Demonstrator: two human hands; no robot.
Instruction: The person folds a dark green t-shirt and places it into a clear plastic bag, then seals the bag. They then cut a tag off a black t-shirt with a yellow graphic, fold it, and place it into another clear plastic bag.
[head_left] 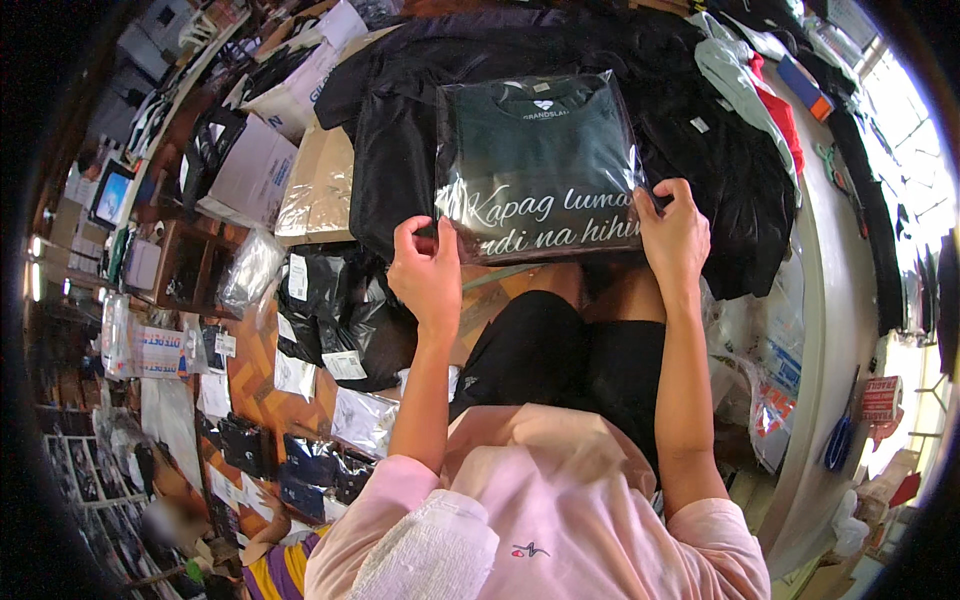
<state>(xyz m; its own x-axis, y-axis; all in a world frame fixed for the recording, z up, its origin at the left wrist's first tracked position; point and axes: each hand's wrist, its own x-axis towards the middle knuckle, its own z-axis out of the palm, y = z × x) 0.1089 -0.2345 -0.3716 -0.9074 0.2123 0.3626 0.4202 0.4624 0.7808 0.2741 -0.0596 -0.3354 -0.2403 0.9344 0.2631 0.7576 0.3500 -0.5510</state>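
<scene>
A folded dark green T-shirt point(540, 150) with white script lettering lies in a clear plastic bag point(622, 105), flat on a heap of black garments point(395, 150). My left hand point(428, 272) pinches the bag's lower left edge between thumb and fingers. On the opposite side, my right hand point(675, 235) grips the lower right edge the same way. The shirt's collar points away from me, and the near edge of the bag hangs just above my knees.
Cardboard boxes point(245, 170) stand left of the heap. Black plastic parcels point(340, 310) and clear-bagged garments lie on the wooden floor. Green-handled scissors point(832, 168) rest on the right ledge. Another person in a striped sleeve point(285, 565) is at the lower left.
</scene>
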